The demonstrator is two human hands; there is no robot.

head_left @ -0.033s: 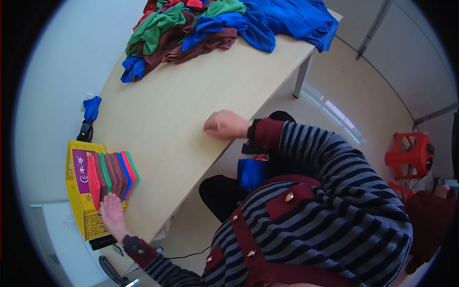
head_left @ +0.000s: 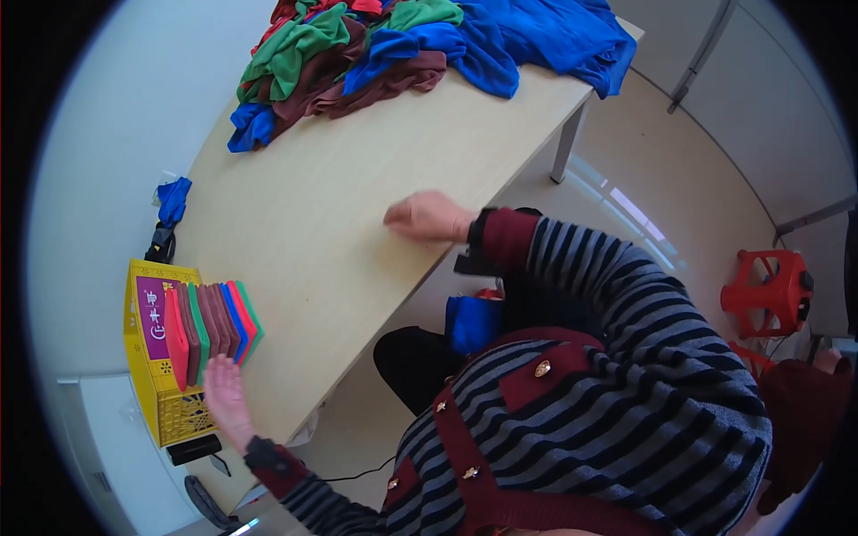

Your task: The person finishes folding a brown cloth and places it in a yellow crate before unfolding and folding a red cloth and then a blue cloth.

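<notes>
My left hand (head_left: 223,397) lies flat with its fingers apart on the near left corner of the pale wooden table (head_left: 313,223). It touches the near end of a row of folded cloths (head_left: 210,326), red, green, maroon and blue, standing on edge in a yellow plastic crate (head_left: 147,375). My right hand (head_left: 427,217) rests palm down on the bare table top near its right edge and holds nothing. A heap of loose cloths (head_left: 420,45) in green, blue, maroon and red covers the far end of the table.
A small blue cloth (head_left: 174,198) and a black object (head_left: 161,243) lie at the table's left edge. Another blue cloth (head_left: 469,323) lies on my lap. A red plastic stool (head_left: 770,290) stands on the floor to the right. A white table leg (head_left: 567,143) is at the far right.
</notes>
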